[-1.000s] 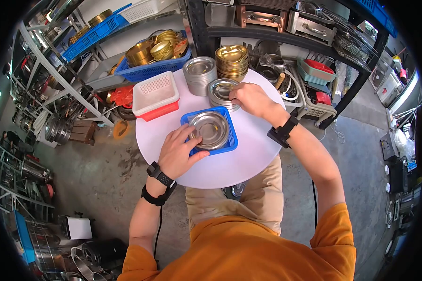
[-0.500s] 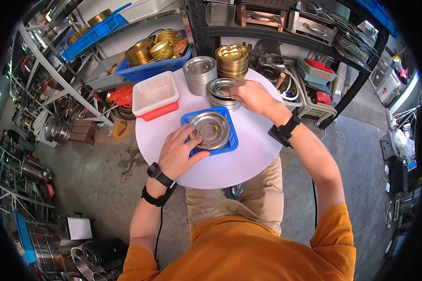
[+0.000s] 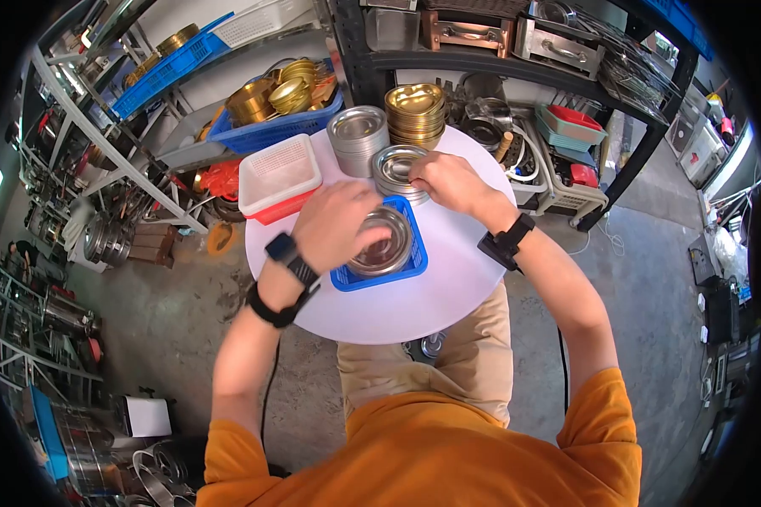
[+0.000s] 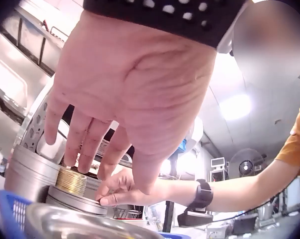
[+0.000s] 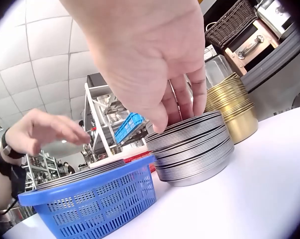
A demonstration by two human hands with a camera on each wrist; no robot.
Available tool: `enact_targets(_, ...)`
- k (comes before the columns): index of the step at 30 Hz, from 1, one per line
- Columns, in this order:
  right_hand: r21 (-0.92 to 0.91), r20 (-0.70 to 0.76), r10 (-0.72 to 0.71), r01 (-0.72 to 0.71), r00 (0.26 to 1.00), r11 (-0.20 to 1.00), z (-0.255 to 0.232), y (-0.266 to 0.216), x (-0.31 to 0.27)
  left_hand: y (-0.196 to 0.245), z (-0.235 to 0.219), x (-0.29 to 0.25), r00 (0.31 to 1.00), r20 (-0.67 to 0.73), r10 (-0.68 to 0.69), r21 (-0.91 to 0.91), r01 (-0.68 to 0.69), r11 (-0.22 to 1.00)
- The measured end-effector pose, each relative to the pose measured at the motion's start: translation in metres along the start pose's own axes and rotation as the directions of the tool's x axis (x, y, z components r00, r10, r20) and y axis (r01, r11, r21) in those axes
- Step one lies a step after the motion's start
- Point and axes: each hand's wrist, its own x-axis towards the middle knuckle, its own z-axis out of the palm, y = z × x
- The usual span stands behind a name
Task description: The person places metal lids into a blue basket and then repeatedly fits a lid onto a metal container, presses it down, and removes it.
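Observation:
My left hand (image 3: 338, 228), blurred, hovers over the blue basket (image 3: 420, 269) with its fingers extended and apart from the plates. Round steel plates (image 3: 391, 256) lie stacked inside that basket. Beyond it, my right hand (image 3: 455, 182) pinches the near right rim of the top steel plate (image 3: 391, 162) on a short stack. In the right wrist view the thumb sits at the edge of this stack (image 5: 189, 157), and the fingers reach over the top. The left wrist view shows the left palm (image 4: 135, 84) above a shiny plate (image 4: 75, 224).
A taller silver stack (image 3: 359, 152) and a stack of gold heart-shaped bowls (image 3: 416, 122) stand behind on the round white table (image 3: 465, 270). White and red baskets (image 3: 279, 173) are nested at the left. Shelves with metalware surround the table.
My left hand has risen off the basketed plates and moved forward. The top plate on the short stack, slightly raised half a second ago, now lies nearly level. My right hand stays at its rim.

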Motion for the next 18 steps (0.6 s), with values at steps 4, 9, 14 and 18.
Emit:
enact_targets(4,0.069,-0.107,0.015,-0.007,0.994,0.998,0.003,-0.001,-0.003,-0.021,0.011,0.070,0.991,0.059,0.123,0.060,-0.126,0.990)
enact_targets(9,0.118,-0.143,0.028,-0.011,0.989,0.993,0.006,0.003,-0.007,-0.029,0.040,0.112,0.968,0.221,0.122,0.228,-0.173,0.958)
enact_targets(14,0.150,-0.162,0.058,-0.034,0.985,0.988,0.006,0.007,-0.007,-0.025,0.045,0.117,0.962,0.234,0.140,0.270,-0.203,0.941)
enact_targets(18,0.223,-0.139,0.089,-0.057,0.986,0.973,0.005,0.006,-0.008,-0.027,0.044,0.120,0.949,0.275,0.155,0.297,-0.237,0.925)
